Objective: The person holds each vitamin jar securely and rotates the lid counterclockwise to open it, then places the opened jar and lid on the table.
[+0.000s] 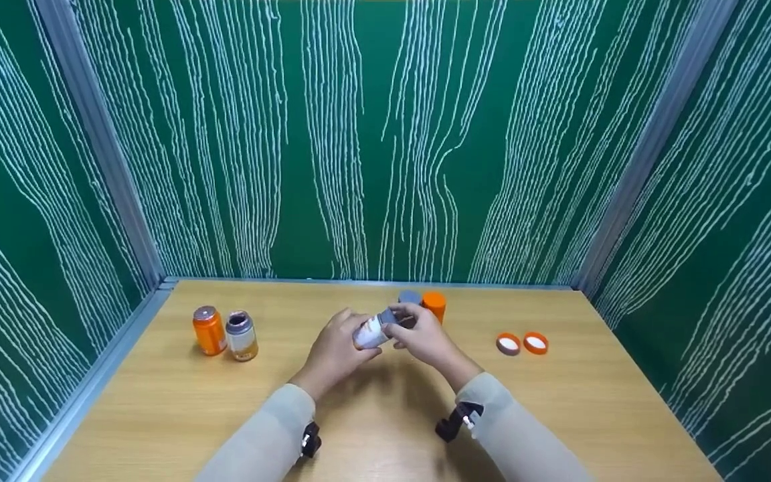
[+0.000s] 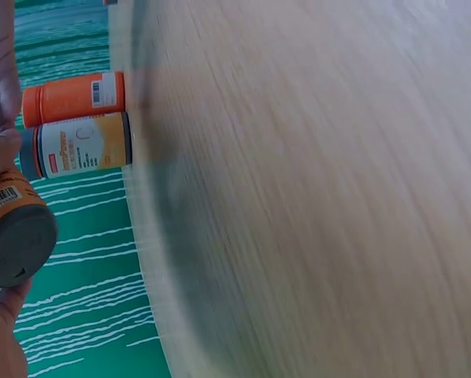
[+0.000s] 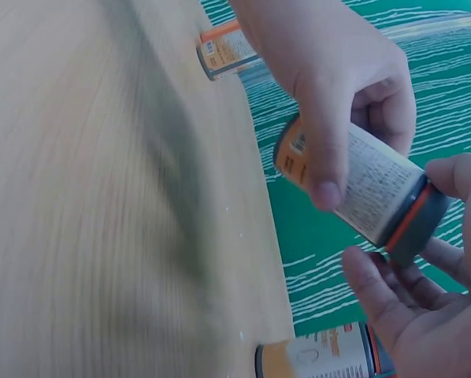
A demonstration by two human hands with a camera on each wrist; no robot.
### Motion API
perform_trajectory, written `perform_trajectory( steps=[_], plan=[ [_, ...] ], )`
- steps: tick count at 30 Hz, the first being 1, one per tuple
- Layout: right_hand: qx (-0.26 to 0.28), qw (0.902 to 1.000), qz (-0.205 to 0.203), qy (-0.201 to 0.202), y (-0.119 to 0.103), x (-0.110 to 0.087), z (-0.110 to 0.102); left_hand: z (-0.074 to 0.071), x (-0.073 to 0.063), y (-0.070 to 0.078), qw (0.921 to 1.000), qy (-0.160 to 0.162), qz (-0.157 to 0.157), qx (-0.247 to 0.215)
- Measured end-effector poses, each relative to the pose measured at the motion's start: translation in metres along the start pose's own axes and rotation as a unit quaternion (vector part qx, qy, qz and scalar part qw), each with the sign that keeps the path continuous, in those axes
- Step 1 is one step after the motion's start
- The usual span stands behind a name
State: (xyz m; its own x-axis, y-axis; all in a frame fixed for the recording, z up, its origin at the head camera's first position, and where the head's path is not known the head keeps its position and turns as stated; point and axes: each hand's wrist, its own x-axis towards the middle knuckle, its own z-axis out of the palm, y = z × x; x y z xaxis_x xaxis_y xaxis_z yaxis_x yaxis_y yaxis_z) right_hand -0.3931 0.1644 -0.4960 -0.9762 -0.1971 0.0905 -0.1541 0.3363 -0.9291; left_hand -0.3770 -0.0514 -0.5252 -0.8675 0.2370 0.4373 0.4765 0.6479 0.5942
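Note:
My left hand (image 1: 338, 348) grips the body of a white and orange jar (image 3: 377, 177) with a printed label, tilted above the table. On its grey lid (image 3: 420, 228) lie the thumb and fingers of my right hand (image 1: 429, 338), around the rim. An orange strip shows between lid and jar in the right wrist view. Just behind my right hand stand a capped orange jar (image 1: 434, 306) and a capped white jar (image 2: 78, 146) with a grey lid. The held jar's dark base (image 2: 21, 246) faces the camera in the left wrist view.
At the left of the wooden table (image 1: 372, 442) stand an orange jar (image 1: 209, 333) and a grey-topped clear-and-orange jar (image 1: 243, 339), both without lids. Two lids, one grey-sided (image 1: 508, 345) and one orange (image 1: 536, 343), lie white inside up at the right. Green walls (image 1: 385, 221) enclose the table.

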Motion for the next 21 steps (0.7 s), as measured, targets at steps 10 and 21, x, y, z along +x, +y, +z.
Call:
perform_trajectory(
  steps=[10, 21],
  plan=[
    [-0.041, 0.9983, 0.023, -0.034, 0.0047, -0.0007, -0.0087, -0.0029, -0.0006, 0.0022, 0.9975, -0.020, 0.028, 0.062],
    [-0.062, 0.9953, 0.063, -0.039, 0.0101, 0.0041, -0.0077, -0.0020, 0.0019, 0.0053, 0.9939, -0.024, 0.053, 0.094]
  ],
)
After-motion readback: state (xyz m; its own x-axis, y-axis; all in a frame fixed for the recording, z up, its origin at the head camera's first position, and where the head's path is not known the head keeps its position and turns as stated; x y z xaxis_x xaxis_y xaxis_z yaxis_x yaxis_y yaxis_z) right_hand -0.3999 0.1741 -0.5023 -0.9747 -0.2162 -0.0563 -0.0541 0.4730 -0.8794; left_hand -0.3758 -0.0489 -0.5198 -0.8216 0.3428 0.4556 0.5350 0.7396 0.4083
